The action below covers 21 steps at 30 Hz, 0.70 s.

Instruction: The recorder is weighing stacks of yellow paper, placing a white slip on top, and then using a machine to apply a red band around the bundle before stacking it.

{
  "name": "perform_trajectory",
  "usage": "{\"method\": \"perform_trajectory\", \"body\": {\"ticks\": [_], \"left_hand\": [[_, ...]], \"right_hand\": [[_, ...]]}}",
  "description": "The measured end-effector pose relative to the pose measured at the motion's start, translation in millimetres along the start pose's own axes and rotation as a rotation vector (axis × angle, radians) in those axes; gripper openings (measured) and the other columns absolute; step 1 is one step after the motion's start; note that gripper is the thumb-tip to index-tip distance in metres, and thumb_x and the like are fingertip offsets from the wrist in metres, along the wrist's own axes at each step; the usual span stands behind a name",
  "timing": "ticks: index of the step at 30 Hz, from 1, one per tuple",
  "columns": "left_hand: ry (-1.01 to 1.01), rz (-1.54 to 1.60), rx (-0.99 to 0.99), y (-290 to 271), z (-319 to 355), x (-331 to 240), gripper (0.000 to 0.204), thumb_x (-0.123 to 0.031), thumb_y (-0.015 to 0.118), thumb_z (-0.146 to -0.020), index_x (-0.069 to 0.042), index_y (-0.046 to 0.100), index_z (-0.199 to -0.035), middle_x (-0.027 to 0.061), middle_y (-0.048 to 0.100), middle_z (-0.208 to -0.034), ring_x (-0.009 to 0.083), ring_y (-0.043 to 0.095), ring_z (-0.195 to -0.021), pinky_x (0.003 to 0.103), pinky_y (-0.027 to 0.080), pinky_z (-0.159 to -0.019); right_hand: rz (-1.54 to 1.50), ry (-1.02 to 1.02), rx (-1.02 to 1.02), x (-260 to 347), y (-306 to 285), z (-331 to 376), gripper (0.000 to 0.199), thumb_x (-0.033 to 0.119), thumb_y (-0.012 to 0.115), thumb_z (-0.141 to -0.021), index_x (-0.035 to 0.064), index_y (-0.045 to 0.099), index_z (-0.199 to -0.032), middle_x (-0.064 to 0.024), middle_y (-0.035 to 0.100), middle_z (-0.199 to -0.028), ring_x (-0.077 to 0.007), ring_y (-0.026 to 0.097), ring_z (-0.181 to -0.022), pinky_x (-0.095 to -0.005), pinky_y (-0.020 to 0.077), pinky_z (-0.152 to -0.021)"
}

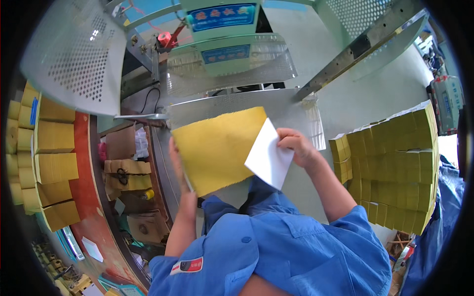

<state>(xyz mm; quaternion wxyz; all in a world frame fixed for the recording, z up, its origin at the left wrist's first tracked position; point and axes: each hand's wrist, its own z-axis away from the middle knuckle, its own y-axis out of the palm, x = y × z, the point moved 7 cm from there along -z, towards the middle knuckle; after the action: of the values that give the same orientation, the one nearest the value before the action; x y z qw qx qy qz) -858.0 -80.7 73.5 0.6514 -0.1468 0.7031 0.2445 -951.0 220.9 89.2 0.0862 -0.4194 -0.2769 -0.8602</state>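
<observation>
A yellow sheet of paper (219, 148), perhaps a thin stack, is held up in front of my body. Its top and bottom edges look slightly rough. At its left edge is my left hand (178, 165), gripping the side with the fingers mostly hidden behind the paper. My right hand (296, 145) pinches a white piece of paper (270, 157) at the yellow sheet's right side. I cannot tell whether the white part is a separate sheet or the yellow paper's corner folded over.
Ahead stands a machine with a metal table (207, 109), a clear plastic guard (232, 64) and perforated metal panels (81, 59). Yellow paper stacks (395, 163) rise on the right. More yellow stacks (57, 167) line a red bench (91, 197) at left, beside a cluttered shelf (128, 180).
</observation>
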Motion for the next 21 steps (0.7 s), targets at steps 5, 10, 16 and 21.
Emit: {"method": "perform_trajectory", "body": {"ticks": [5,10,16,21], "left_hand": [[-0.139,0.050,0.171,64,-14,105,0.062,-0.044,0.053,-0.097,0.000,0.039,-0.138,0.0099,0.049,-0.131,0.0226,0.053,-0.117,0.033,0.045,-0.098],[-0.557,0.438,0.293,36,-9,171,0.048,-0.032,0.042,-0.102,-0.006,0.038,-0.142,0.0101,0.051,-0.134,0.0242,0.054,-0.119,0.037,0.049,-0.098],[-0.274,-0.109,0.327,48,-27,107,0.051,-0.042,0.040,-0.102,-0.001,0.049,-0.131,0.0096,0.057,-0.121,0.0249,0.057,-0.111,0.033,0.048,-0.092],[-0.527,0.364,0.334,81,-20,63,0.064,-0.054,0.032,-0.101,-0.003,0.043,-0.138,0.0093,0.055,-0.128,0.0206,0.055,-0.115,0.034,0.046,-0.096]], "right_hand": [[-0.177,0.094,-0.046,16,-112,-14,0.034,0.009,0.056,-0.070,-0.0011,0.064,-0.102,-0.0094,0.066,-0.092,-0.0189,0.063,-0.081,-0.0299,0.0514,-0.077],[-0.445,0.136,0.069,-12,-142,-37,0.041,0.008,0.057,-0.072,-0.0030,0.059,-0.111,-0.0139,0.067,-0.101,-0.0242,0.066,-0.089,-0.0342,0.0541,-0.085],[-0.702,0.126,0.014,-45,-144,-49,0.028,0.003,0.051,-0.080,-0.0020,0.058,-0.107,-0.0131,0.065,-0.102,-0.0223,0.065,-0.091,-0.0346,0.0531,-0.087],[-0.344,0.090,-0.164,-45,-147,-51,0.030,0.000,0.048,-0.082,-0.0035,0.059,-0.110,-0.0108,0.064,-0.096,-0.0181,0.063,-0.085,-0.0321,0.0513,-0.078]]}}
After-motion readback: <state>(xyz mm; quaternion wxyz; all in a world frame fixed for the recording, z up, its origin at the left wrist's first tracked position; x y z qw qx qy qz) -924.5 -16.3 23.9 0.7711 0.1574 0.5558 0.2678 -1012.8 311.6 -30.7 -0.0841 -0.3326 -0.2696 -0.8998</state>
